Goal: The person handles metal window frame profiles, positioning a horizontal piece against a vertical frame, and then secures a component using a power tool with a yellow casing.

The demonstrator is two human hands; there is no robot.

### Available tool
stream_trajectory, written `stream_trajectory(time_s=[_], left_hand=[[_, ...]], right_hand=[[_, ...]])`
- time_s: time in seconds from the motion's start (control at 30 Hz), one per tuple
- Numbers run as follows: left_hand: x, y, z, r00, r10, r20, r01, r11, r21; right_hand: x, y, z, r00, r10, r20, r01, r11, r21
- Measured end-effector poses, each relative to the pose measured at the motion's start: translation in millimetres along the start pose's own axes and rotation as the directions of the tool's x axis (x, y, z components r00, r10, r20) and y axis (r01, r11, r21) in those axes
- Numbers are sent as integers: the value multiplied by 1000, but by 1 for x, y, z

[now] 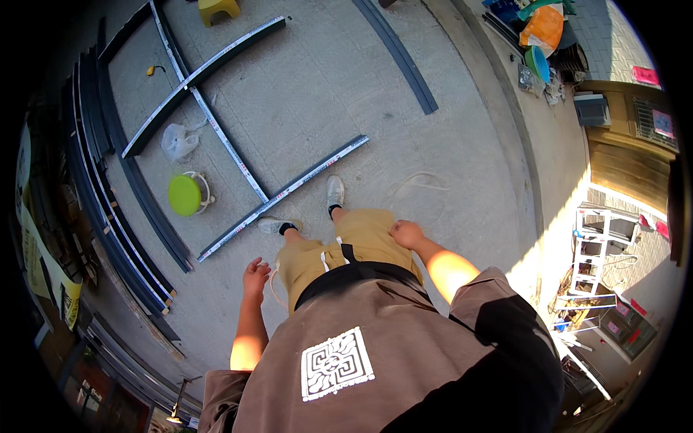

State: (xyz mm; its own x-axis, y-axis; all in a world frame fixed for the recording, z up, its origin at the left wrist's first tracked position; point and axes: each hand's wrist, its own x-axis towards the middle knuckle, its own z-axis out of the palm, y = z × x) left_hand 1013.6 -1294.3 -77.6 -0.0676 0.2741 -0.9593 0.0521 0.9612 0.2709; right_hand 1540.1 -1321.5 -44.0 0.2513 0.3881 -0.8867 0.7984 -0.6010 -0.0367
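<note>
My left hand (256, 275) hangs beside my hip with its fingers loosely bent and apart, nothing seen in it. A thin pale cord (273, 286) loops down close to it. My right hand (406, 234) is by my right thigh, fingers curled in and partly hidden, with nothing showing in it. In front of my feet, on the concrete, lies a frame of dark metal profiles with pale printed film. Its near crosspiece (286, 196) runs just ahead of my shoes, joined to a long bar (229, 147). A farther crosspiece (206, 74) crosses that bar.
A green round stool (185, 195) and a white plastic bag (178, 143) stand left of the long bar. Long dark profiles (108, 209) lie stacked at left, another (398, 54) at far right. A yellow tape measure (151, 71) lies beyond. A white ladder (590, 252) is at right.
</note>
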Motion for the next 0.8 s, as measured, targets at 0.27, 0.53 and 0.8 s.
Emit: stream_trajectory(time_s=[0.27, 0.53, 0.8], left_hand=[[6, 68, -56, 986, 161, -53, -157, 986, 59], [4, 53, -62, 991, 72, -114, -57, 989, 133], [23, 40, -17, 999, 42, -7, -40, 982, 185]], right_hand=[[44, -60, -14, 979, -166, -116, 178, 979, 104], [54, -25, -43, 980, -44, -192, 77, 983, 165], [94, 64, -18, 978, -16, -209, 97, 918, 383]])
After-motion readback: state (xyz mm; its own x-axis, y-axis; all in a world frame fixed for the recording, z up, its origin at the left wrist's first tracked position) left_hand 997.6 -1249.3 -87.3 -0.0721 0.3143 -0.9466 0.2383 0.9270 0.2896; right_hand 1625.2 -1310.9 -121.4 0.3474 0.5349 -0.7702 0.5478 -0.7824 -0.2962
